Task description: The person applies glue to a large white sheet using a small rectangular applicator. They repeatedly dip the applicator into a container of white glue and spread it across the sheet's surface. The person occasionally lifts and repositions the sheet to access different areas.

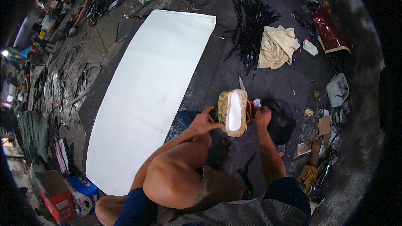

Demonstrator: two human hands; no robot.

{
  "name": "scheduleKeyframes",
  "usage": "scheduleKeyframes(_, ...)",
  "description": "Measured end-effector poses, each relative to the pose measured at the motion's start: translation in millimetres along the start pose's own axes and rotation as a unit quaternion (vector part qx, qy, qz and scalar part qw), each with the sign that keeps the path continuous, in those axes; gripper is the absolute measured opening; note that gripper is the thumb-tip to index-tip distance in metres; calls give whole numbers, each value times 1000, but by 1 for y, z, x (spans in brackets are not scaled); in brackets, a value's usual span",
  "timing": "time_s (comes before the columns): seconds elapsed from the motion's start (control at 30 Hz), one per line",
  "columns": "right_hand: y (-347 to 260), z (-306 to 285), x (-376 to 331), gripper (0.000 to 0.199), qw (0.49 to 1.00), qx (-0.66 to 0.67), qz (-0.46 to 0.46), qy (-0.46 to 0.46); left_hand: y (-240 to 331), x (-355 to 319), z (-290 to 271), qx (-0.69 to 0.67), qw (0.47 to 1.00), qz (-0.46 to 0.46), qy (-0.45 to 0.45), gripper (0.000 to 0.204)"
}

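Observation:
A worn tan block-shaped container (pixel 223 113) with a white filling (pixel 235 111) in its hollow stands before me. At its left side is my left hand (pixel 204 124), thumb against the lower edge and fingers curled by a dark patch. Just right of the container, my right hand (pixel 262 116) is closed beside the orange-red handles of scissors (pixel 251 108) and a small white piece. A pointed blade (pixel 241 83) sticks out beyond the container, which hides its lower part. What the right fingers pinch is hard to make out.
A long white sheet (pixel 146 88) lies to the left. Ahead are black strips (pixel 251 29), a cream cloth (pixel 278 47) and a small white box (pixel 310 47). A dark round item (pixel 281 121) is right of my hand. Boxes (pixel 58 196) stand lower left; clutter lines both sides.

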State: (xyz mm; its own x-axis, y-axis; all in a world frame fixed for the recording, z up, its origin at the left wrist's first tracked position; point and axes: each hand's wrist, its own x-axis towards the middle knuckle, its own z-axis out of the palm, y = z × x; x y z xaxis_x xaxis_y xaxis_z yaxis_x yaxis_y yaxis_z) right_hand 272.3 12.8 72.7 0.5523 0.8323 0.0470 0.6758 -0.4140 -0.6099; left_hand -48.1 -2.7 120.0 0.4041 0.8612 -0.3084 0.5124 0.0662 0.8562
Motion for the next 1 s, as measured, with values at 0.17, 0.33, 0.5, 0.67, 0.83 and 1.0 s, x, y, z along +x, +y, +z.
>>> scheduleKeyframes(0.17,0,0,3,35,998,21,-32,40,-37,-72,-78,129,985,114,19,75)
scheduleKeyframes(0.33,-16,-36,5,47,990,54,-103,75,-9,-208,-176,231,964,-123,41,72)
scheduleKeyframes(0.5,-86,-68,-1,37,970,166,-124,130,-64,-357,-193,193,936,-231,183,62)
scheduleKeyframes(0.67,-151,35,-23,13,898,345,-218,-164,-189,-436,-102,-278,754,-476,357,50)
scheduleKeyframes(0.83,-188,195,32,22,879,318,60,-351,-263,-382,54,-658,337,-374,560,46)
scheduleKeyframes(1.0,-221,299,69,41,857,311,209,-354,-243,-348,92,-654,134,-233,707,46)
